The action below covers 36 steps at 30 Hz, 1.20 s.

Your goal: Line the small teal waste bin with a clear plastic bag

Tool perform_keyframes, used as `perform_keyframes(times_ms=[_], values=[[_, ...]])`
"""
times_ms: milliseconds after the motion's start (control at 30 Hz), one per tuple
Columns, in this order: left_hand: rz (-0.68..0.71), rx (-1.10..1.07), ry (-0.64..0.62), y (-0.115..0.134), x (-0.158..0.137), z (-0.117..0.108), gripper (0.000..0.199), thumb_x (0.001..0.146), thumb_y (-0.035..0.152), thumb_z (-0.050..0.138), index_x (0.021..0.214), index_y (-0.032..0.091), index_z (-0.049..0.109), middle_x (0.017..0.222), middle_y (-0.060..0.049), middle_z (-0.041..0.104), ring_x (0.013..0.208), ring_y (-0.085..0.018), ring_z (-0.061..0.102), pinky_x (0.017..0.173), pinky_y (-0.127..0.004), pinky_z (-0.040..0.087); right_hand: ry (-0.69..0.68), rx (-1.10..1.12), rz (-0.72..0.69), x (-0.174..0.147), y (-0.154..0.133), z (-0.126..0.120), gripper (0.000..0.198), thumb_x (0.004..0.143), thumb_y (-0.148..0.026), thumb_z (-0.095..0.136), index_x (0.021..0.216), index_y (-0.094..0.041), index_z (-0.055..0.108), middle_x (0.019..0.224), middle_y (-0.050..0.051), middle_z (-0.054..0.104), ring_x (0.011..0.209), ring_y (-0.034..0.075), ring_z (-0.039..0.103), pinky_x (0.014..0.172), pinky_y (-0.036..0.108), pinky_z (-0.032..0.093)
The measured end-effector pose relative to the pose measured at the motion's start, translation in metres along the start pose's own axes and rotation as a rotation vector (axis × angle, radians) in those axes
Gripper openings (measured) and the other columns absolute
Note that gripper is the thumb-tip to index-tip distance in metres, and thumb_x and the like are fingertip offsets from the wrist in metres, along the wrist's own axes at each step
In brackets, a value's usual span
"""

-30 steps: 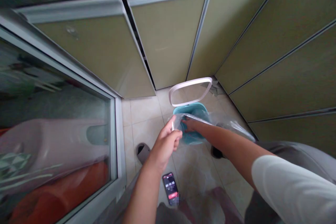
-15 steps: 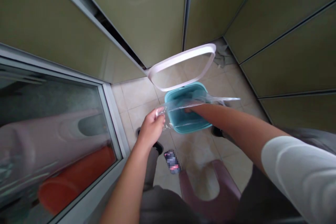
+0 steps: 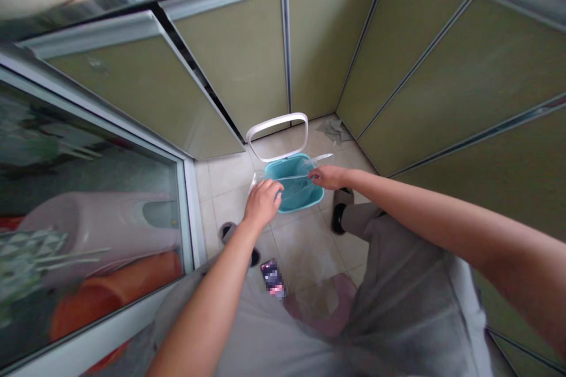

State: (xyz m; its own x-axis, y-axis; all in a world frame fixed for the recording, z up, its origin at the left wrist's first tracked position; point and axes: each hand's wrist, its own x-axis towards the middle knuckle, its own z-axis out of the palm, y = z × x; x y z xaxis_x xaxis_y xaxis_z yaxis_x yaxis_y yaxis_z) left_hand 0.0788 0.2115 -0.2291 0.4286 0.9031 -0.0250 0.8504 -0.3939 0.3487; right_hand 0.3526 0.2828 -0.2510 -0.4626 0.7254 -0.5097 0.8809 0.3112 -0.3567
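Nearest, along the bottom of the frame, were the person's grey trousers (image 3: 407,283), with a dull pink piece, perhaps a stool (image 3: 340,312), between the legs and a blurred-out phone (image 3: 273,278) on the floor tiles. Just below the frame's centre stood a turquoise bin (image 3: 301,208), a clear plastic bag (image 3: 292,177) lying across its mouth. At its left rim the left hand (image 3: 264,203) had its fingers bent loosely over the edge; whether they gripped any film could not be told. Above the right rim, the right hand (image 3: 329,177) had thumb and fingertips close together beside the film, though a pinch could not be confirmed. By the look of it, the work was partway along: the whitish lid ring (image 3: 274,123) was already tipped up behind the bin and some film sat over the opening, but loose ends stuck out at both sides, not yet turned down around the rim. Farther off, cabinet doors (image 3: 234,53) filled the upper frame.
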Motion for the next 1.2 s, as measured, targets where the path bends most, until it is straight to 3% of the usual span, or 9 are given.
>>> perform_keyframes(times_ms=[100, 267, 367, 600, 800, 967, 1200], values=[[0.024, 0.023, -0.147, -0.006, -0.013, 0.023, 0.025, 0.094, 0.018, 0.060, 0.115, 0.022, 0.072, 0.115, -0.008, 0.070, 0.112, -0.025, 0.061, 0.103, -0.039, 0.046, 0.040, 0.004, 0.046, -0.036, 0.009, 0.000, 0.041, 0.100, -0.027, 0.051, 0.136, -0.022, 0.069, 0.123, 0.007, 0.075, 0.112, 0.023, 0.069, 0.095, 0.027, 0.049], [-0.038, 0.091, -0.183, -0.024, -0.027, 0.041, 0.031, 0.093, 0.017, 0.061, 0.121, 0.020, 0.074, 0.119, -0.010, 0.071, 0.117, -0.027, 0.060, 0.105, -0.041, 0.045, 0.148, -0.004, 0.112, -0.060, 0.010, 0.004, 0.041, 0.099, -0.030, 0.050, 0.135, -0.027, 0.069, 0.117, 0.005, 0.077, 0.107, 0.023, 0.070, 0.091, 0.029, 0.050], [-0.056, 0.119, -0.183, -0.026, -0.029, 0.042, 0.030, 0.094, 0.018, 0.061, 0.121, 0.021, 0.074, 0.119, -0.011, 0.071, 0.118, -0.028, 0.060, 0.105, -0.042, 0.045, 0.115, -0.064, 0.110, -0.054, 0.007, 0.011, 0.042, 0.097, -0.032, 0.054, 0.135, -0.029, 0.068, 0.115, 0.007, 0.077, 0.108, 0.025, 0.070, 0.090, 0.031, 0.051], [-0.077, 0.163, -0.212, -0.029, -0.025, 0.047, 0.029, 0.095, 0.021, 0.059, 0.118, 0.022, 0.077, 0.115, -0.012, 0.071, 0.115, -0.030, 0.059, 0.105, -0.045, 0.042, 0.055, -0.143, 0.128, -0.017, 0.006, 0.037, 0.051, 0.094, -0.025, 0.054, 0.144, -0.030, 0.063, 0.132, 0.013, 0.070, 0.118, 0.030, 0.067, 0.094, 0.038, 0.053], [-0.124, 0.144, -0.251, -0.040, -0.019, 0.049, 0.026, 0.094, 0.020, 0.061, 0.112, 0.020, 0.079, 0.113, -0.014, 0.072, 0.117, -0.033, 0.058, 0.107, -0.047, 0.038, 0.008, -0.195, 0.156, 0.003, 0.020, 0.051, 0.038, 0.094, -0.027, 0.055, 0.129, -0.026, 0.072, 0.126, 0.015, 0.072, 0.112, 0.031, 0.069, 0.092, 0.040, 0.053], [-0.147, 0.149, -0.301, -0.044, -0.012, 0.050, 0.023, 0.094, 0.019, 0.061, 0.104, 0.021, 0.081, 0.111, -0.013, 0.073, 0.116, -0.033, 0.060, 0.105, -0.048, 0.039, 0.023, -0.237, 0.175, 0.000, 0.022, 0.049, 0.028, 0.096, -0.030, 0.052, 0.110, -0.022, 0.075, 0.116, 0.016, 0.074, 0.105, 0.032, 0.070, 0.088, 0.040, 0.053], [-0.119, 0.120, -0.338, -0.048, -0.014, 0.057, 0.025, 0.090, 0.015, 0.058, 0.100, 0.023, 0.080, 0.107, -0.009, 0.074, 0.108, -0.026, 0.063, 0.099, -0.039, 0.044, 0.013, -0.225, 0.143, -0.020, 0.024, 0.045, 0.027, 0.092, -0.037, 0.061, 0.111, -0.025, 0.076, 0.112, 0.012, 0.075, 0.103, 0.028, 0.070, 0.086, 0.033, 0.050]])
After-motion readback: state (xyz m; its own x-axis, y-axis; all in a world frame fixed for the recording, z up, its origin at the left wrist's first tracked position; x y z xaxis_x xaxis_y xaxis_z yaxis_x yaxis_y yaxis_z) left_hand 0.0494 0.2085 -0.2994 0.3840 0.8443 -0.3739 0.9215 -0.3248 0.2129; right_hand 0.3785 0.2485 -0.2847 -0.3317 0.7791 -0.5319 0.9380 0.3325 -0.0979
